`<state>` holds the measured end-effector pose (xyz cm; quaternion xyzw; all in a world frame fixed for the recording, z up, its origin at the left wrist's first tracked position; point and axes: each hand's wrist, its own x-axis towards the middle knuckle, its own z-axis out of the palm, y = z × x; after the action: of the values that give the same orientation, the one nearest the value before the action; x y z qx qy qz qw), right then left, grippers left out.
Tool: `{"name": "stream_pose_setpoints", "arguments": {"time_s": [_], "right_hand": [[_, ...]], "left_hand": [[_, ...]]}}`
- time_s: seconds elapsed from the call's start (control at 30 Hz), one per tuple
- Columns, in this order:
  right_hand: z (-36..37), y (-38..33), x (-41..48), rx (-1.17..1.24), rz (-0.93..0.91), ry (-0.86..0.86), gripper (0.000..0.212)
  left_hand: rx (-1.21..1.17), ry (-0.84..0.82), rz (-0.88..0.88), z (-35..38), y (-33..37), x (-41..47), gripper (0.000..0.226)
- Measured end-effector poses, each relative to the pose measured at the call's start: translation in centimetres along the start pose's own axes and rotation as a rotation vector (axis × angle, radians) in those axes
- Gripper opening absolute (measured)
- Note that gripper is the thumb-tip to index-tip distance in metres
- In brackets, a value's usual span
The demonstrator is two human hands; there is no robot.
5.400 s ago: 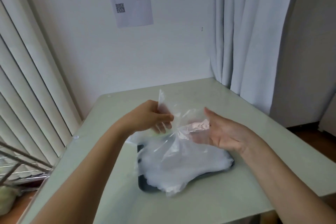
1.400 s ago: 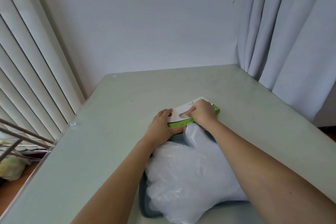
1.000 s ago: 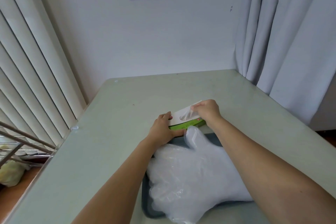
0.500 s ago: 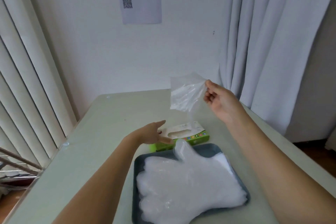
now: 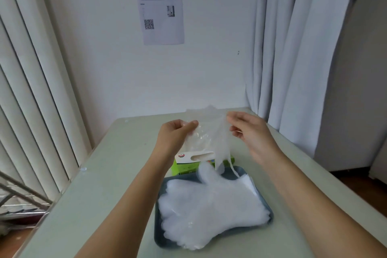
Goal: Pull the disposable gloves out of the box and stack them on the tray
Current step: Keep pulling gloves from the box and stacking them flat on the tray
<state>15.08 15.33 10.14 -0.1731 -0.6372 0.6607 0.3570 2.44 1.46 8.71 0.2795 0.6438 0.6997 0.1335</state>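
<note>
No wording can be read. The white paper sheet (image 5: 162,9) on the wall carries a black QR code (image 5: 148,24), 1 small photo and grey lines of print too fine to make out. The green-and-white cardboard box (image 5: 189,162) bears a red emblem (image 5: 181,155) on its white top, too blurred to read.

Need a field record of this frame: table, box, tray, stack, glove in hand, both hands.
table: pale green top
box: green and white, on table behind tray, slot facing up
tray: dark, on table, nearer the person than box
glove stack: flat in tray, covers most of it, edges spill over rim
held glove: clear, in the air above box, fingers hanging down
left hand: pinches held glove's left edge
right hand: holds held glove's right edge
</note>
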Motion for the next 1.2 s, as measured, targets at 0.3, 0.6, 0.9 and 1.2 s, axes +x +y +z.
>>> {"name": "stream_pose_setpoints", "arguments": {"time_s": [0.3, 0.6, 0.9, 1.2], "right_hand": [[3.8, -0.8, -5.0, -0.616, -0.116, -0.358, 0.096], [1.2, -1.4, -5.5, 0.250, 0.245, -0.240, 0.026], [-2.2, 2.4, -6.0, 0.706, 0.495, -0.204, 0.041], [-2.0, 2.3, -5.9, 0.819, 0.476, -0.219, 0.048]], "left_hand": [[0.124, -0.206, 0.089, 1.0, 3.9, -3.8, 0.032], [0.464, -0.203, 0.152, -1.3, 1.6, -3.9, 0.077], [-0.093, -0.579, -0.310, -2.1, -4.4, -3.6, 0.045], [-0.462, -0.665, -0.478, 0.3, -6.6, -3.8, 0.071]]}}
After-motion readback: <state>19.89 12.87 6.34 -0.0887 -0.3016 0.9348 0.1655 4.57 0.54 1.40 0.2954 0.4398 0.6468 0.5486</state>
